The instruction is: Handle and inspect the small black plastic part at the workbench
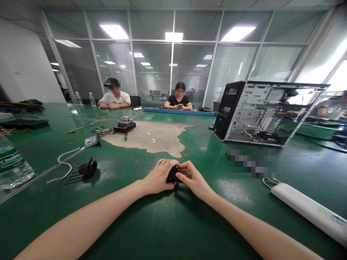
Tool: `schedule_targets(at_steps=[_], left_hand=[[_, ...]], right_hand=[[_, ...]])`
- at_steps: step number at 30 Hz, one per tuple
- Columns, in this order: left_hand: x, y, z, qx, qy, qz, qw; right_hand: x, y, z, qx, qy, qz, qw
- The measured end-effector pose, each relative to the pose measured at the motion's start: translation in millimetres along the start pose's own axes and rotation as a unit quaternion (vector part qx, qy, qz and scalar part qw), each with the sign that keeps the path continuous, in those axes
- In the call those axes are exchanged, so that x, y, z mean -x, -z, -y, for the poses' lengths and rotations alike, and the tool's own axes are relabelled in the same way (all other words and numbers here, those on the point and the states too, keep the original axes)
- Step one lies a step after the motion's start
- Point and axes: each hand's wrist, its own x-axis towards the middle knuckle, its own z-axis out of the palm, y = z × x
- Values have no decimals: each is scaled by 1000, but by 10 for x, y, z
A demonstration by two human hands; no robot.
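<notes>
A small black part (172, 174) is held between both hands near the middle of the green table (151, 231). My left hand (160, 176) wraps round it from the left, fingers curled over its far side. From the right, my right hand (192, 177) pinches its edge with thumb and fingertips. What the part is cannot be made out, since the fingers cover much of it. Left of my hands lies a black plastic piece (88, 168) with a round end and several slats.
An open computer case (230, 110) stands at the right, behind a white power strip (306, 206). At the left are a water bottle (13, 164) and a metal bracket (91, 141) with a cable. Two people sit across the table.
</notes>
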Motion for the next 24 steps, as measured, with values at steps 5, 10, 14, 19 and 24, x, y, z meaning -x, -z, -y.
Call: schedule_targets(at_steps=[5, 10, 14, 19, 24], left_hand=[[-5, -19, 22, -1, 2, 6, 1000], [-5, -14, 22, 7, 1, 18, 1000], [-3, -16, 16, 5, -2, 8, 1000], [-5, -26, 22, 1, -3, 4, 1000], [-6, -6, 17, 1, -1, 14, 1000]], right_hand=[[10, 10, -8, -3, -20, 15, 1000], [40, 33, 10, -33, 5, 53, 998], [20, 30, 15, -22, -9, 27, 999], [-3, 23, 14, -8, -11, 15, 1000], [22, 37, 18, 9, 6, 41, 999]])
